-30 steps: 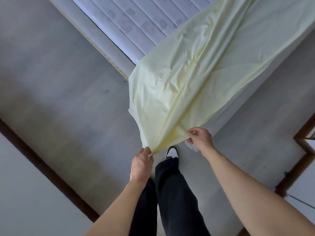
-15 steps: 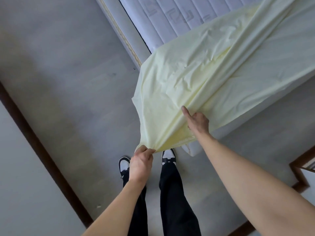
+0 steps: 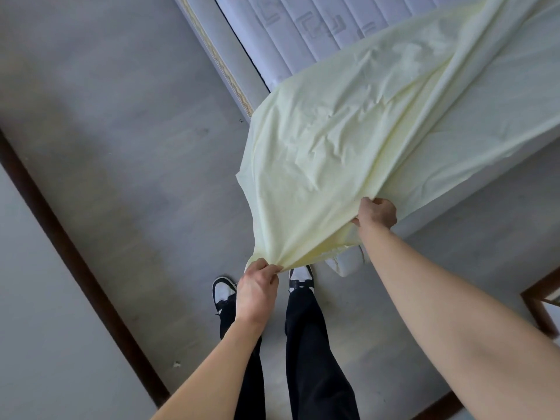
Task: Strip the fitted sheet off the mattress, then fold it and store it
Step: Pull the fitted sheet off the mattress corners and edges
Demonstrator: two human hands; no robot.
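A pale yellow fitted sheet (image 3: 348, 140) hangs off the near corner of the white quilted mattress (image 3: 303, 28), part of whose top is bare. My left hand (image 3: 257, 286) pinches the sheet's lowest corner just above my shoes. Further up and to the right, my right hand (image 3: 377, 212) grips a bunch of the sheet's edge beside the mattress side. The cloth is stretched taut between the two hands.
I stand on a grey floor (image 3: 121, 131) at the bed's corner, feet in black and white shoes (image 3: 224, 289). A dark skirting board (image 3: 75, 253) runs along the wall at left. Dark wooden trim (image 3: 539, 301) shows at the right edge.
My right hand went from the sheet's lower edge up onto the cloth and now grips a bunch of it. The left hand kept its pinch on the corner.
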